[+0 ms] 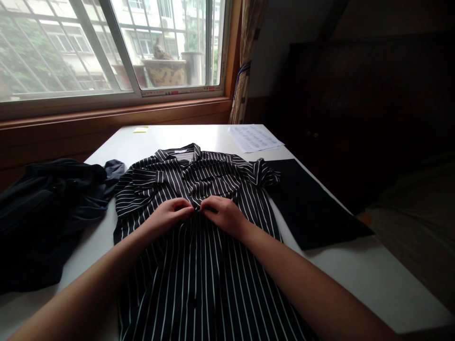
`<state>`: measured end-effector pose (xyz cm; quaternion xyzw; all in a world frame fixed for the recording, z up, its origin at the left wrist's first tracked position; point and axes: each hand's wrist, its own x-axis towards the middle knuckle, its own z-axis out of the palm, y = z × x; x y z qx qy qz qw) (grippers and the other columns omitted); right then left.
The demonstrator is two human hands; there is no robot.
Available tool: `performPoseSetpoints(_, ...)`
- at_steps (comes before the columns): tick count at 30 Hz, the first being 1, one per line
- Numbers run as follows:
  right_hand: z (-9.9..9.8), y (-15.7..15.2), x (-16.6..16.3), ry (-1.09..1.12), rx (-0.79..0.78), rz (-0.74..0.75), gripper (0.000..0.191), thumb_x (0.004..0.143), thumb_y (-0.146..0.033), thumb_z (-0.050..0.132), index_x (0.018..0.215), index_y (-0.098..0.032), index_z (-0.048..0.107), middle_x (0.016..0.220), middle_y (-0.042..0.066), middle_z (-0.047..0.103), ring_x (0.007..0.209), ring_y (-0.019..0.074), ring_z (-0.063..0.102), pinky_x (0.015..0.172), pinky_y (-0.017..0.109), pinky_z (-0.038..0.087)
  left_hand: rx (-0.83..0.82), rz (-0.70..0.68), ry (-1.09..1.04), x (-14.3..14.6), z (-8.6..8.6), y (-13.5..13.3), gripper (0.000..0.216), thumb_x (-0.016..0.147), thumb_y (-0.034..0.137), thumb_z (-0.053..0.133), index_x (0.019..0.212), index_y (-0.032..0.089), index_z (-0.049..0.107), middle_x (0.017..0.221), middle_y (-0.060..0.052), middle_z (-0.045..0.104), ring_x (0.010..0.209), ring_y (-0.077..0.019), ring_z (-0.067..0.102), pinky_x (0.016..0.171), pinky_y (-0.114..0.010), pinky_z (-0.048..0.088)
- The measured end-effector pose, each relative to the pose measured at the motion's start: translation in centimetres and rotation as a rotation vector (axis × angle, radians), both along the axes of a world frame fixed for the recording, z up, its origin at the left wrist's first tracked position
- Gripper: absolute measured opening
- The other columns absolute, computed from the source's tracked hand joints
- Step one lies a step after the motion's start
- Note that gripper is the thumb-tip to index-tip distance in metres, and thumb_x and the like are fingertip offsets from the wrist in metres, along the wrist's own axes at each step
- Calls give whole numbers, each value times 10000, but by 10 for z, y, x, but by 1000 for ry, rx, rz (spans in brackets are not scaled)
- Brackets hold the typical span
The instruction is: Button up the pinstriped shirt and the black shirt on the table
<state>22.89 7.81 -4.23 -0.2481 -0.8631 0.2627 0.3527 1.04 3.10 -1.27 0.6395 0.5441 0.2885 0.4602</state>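
A black short-sleeved shirt with thin white vertical stripes, made of soft woven cloth (pixel 199 246), lies spread flat and front-up on the white table, its collar pointing toward the window and its hem running off the near edge of the view. Both short sleeves are spread out sideways and somewhat rumpled, the one on the right bunched at its cuff, while the body below the chest lies smooth. The front placket runs down the middle and seems closed, though the dim light makes the buttons hard to make out.
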Motion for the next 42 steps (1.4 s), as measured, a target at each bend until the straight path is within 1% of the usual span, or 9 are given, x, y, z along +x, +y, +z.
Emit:
performPoseSetpoints(7, 3, 0, 3, -24, 53, -77, 119, 826, -108, 613, 880, -214, 608, 913, 28, 645, 916, 184, 604, 879, 341, 495, 18, 94, -32, 0, -1, 2, 332, 819, 493, 622, 880, 169, 662, 764, -2, 624, 696, -157, 575, 663, -261, 465)
performPoseSetpoints(12, 4, 2, 5, -2, 63, -90, 128, 805, -95, 604, 864, -208, 601, 1024, 56, 595, 996, 193, 582, 916, 365, 499, 94, 173, 36, -3, -2, 1, 375, 828, 539, 602, 888, 174, 666, 767, -2, 637, 701, -166, 574, 640, -254, 452)
performPoseSetpoints(15, 5, 2, 6, 3, 77, -91, 113, 812, -107, 611, 866, -206, 608, 1102, 74, 562, 1061, 209, 569, 947, 393, 497, 166, 208, 104, -5, -4, 1, 370, 839, 534, 597, 881, 176, 675, 828, -21, 678, 766, -190, 609, 690, -270, 467)
performPoseSetpoints(18, 5, 2, 7, -45, 115, -62, 147, 817, -101, 616, 907, -216, 627, 1199, 83, 538, 1127, 223, 547, 997, 425, 475, 253, 211, 181, -8, -7, 3, 338, 855, 509, 586, 885, 188, 686, 875, -34, 703, 821, -209, 633, 745, -289, 478)
performPoseSetpoints(23, 9, -6, 3, -138, 224, 45, 239, 863, -156, 623, 1085, -243, 634, 1315, 74, 542, 1185, 237, 516, 1058, 468, 424, 360, 184, 292, -11, -13, 6, 278, 877, 448, 570, 882, 197, 690, 885, -42, 703, 826, -209, 636, 773, -301, 480)
performPoseSetpoints(26, 11, -14, -2, -186, 270, 186, 269, 894, -218, 618, 1162, -238, 618, 1299, 76, 584, 1177, 233, 533, 1050, 467, 428, 439, 173, 336, -13, -17, 8, 233, 884, 403, 568, 864, 199, 681, 873, -40, 696, 818, -203, 634, 788, -306, 476)
performPoseSetpoints(30, 11, -21, -7, -255, 267, 329, 236, 931, -276, 589, 1155, -219, 636, 1191, 76, 644, 1055, 207, 596, 945, 393, 505, 482, 178, 379, -16, -20, 9, 208, 888, 383, 562, 853, 208, 668, 889, -41, 693, 840, -205, 631, 811, -312, 470)
performPoseSetpoints(37, 5, -16, -7, -229, 255, 330, 134, 912, -267, 633, 1016, -206, 691, 1093, 69, 663, 967, 186, 599, 859, 343, 527, 530, 159, 422, -20, -22, 11, 151, 893, 332, 571, 863, 206, 649, 887, -42, 661, 850, -207, 604, 817, -329, 453)
performPoseSetpoints(42, 0, -11, -6, -188, 260, 333, 117, 918, -249, 626, 960, -208, 726, 1028, 55, 686, 886, 168, 598, 823, 329, 516, 620, 163, 392, -15, -12, 6, 147, 904, 329, 586, 900, 190, 635, 875, -31, 593, 824, -183, 568, 767, -301, 449)
